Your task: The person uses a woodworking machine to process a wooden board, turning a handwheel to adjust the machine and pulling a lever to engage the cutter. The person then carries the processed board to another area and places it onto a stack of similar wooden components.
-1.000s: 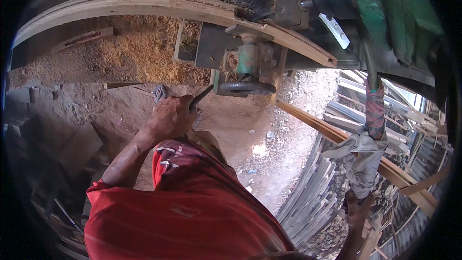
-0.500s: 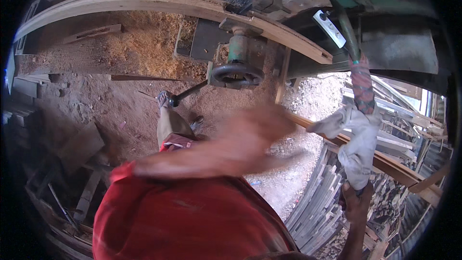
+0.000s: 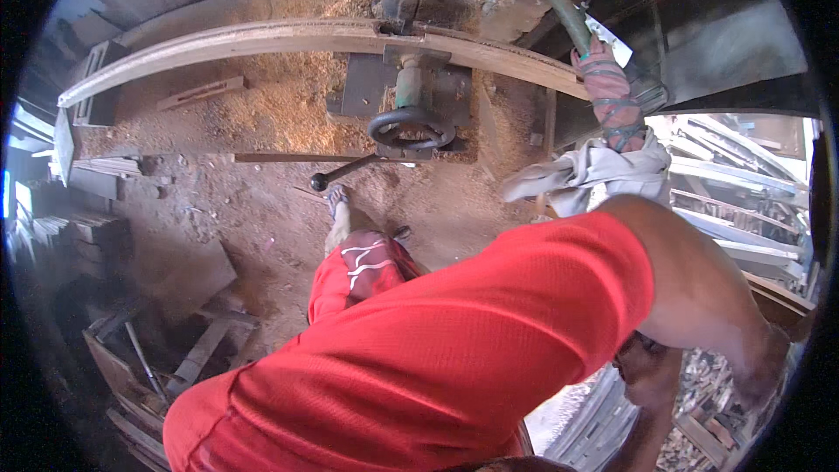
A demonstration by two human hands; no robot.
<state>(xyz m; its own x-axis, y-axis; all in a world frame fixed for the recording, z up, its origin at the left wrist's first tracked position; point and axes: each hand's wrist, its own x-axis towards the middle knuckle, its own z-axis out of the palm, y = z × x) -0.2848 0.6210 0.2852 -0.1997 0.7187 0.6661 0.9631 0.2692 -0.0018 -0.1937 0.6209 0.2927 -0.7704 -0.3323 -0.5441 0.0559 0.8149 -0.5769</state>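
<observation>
Near the lower right rim, the right hand [image 3: 759, 376] is blurred; its grip cannot be told, nor the left's, hidden under the red shirt [image 3: 437, 358]. On the machine [image 3: 411, 96], the plank [image 3: 262, 39] rests uncut among sawdust [image 3: 253, 114]; handwheel [image 3: 411, 127] untouched.

Dim shed, daylight glare at right (fisheye-bent edges)

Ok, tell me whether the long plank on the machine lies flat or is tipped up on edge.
Flat. The plank rests on its broad face across the machine, with sawdust piled behind it.
</observation>
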